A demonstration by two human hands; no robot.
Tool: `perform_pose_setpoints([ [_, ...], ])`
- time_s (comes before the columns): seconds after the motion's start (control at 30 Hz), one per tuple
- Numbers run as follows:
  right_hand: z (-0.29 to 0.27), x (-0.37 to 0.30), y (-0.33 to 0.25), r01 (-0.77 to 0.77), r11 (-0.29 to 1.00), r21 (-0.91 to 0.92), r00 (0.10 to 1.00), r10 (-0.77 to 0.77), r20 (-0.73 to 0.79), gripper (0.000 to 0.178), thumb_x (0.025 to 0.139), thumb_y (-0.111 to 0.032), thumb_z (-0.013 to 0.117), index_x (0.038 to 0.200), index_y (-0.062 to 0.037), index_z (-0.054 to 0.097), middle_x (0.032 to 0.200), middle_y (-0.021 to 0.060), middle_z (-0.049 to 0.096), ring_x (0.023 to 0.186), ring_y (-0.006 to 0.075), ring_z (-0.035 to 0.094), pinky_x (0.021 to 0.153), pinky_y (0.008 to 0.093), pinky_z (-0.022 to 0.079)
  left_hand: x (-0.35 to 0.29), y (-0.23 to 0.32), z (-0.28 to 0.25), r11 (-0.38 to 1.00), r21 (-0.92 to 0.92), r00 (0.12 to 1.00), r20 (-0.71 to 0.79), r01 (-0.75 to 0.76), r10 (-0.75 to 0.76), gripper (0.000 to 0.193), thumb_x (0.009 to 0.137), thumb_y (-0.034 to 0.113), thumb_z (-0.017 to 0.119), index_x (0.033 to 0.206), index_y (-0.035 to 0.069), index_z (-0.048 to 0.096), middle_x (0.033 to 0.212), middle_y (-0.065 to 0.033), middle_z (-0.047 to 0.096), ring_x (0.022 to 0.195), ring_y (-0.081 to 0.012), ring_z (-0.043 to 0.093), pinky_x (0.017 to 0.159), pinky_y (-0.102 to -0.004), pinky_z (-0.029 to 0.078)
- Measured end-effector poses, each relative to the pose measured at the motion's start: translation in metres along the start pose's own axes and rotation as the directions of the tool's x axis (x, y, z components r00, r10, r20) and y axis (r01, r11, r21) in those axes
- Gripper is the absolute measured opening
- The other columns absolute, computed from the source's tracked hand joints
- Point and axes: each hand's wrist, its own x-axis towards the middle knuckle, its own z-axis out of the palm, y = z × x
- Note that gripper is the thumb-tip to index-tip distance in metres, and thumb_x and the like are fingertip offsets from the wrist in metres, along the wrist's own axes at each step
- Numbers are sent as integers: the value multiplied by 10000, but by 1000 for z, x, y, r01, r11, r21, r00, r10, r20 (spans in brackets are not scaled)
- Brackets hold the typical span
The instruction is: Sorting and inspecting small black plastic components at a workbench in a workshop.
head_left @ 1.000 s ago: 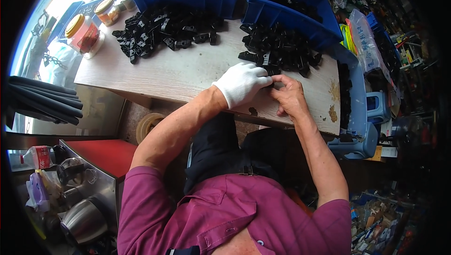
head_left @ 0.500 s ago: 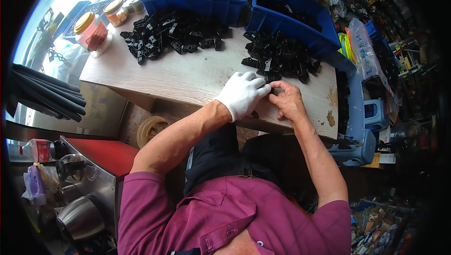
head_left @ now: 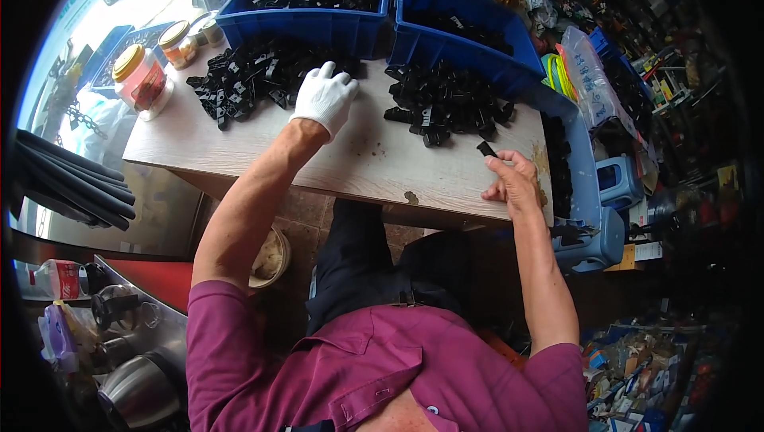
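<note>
Black plastic piece (head_left: 486, 148) sits at the tips of the right hand (head_left: 516, 179), pinched between thumb and forefinger and held near the front edge of the surface (head_left: 350, 161), seen in the head view. Most of it pokes out beyond the grip, tilted up and to the left. The other fingers of that hand curl loosely inward below it, and the right forearm (head_left: 545, 273) rises steeply behind, its elbow set out from the body.

Over on the other side, the left hand (head_left: 325, 99), in a white glove, stretches much farther forward, back upward, its fingers a little apart and bent down at the right end of the left pile (head_left: 247, 82) of black parts. From where I stand I can't tell whether they have hold of anything. The left forearm (head_left: 255, 201) slants up and rightward across the front edge. The right pile (head_left: 446, 101) lies between the hands, just beyond the held piece, with blue bins (head_left: 302, 27) behind both piles.
</note>
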Motion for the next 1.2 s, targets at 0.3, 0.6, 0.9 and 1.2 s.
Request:
perform_pose_setpoints([
  [0.3, -77, 26, -7, 83, 993, 87, 822, -19, -569, 279, 901, -238, 773, 1101, -68, 680, 605, 19, 516, 498, 168, 546, 539, 388, 624, 0, 14, -7, 982, -181, 997, 50, -46, 56, 290, 831, 13, 619, 1100, 58, 718, 1072, -135, 692, 1016, -340, 663, 877, -430, 563],
  [0.6, 24, 14, 0, 85, 995, -51, 996, -83, 38, 444, 854, -209, 818, 1206, -15, 632, 545, 3, 546, 410, 121, 540, 474, 303, 564, 5, 5, -7, 971, -239, 998, 46, -25, 37, 165, 886, 226, 681, 917, 80, 752, 1038, -110, 711, 1049, -319, 634, 921, -454, 509],
  [0.9, 69, 22, -4, 131, 946, -298, 988, -98, 124, 444, 824, -212, 813, 1218, -39, 701, 658, 37, 583, 387, 119, 486, 377, 276, 452, -22, 30, -7, 955, -291, 979, -203, -64, 4, 95, 793, 182, 741, 842, 102, 730, 870, -99, 710, 957, -309, 649, 950, -452, 464],
  [1.2, 69, 29, -1, 133, 883, -449, 988, -81, 132, 344, 821, -220, 824, 1110, -64, 725, 675, 7, 582, 513, 93, 530, 381, 267, 481, -28, 49, -20, 948, -317, 980, -197, -41, -23, 239, 782, 139, 759, 1011, 91, 709, 890, -93, 702, 1013, -313, 641, 946, -455, 467],
])
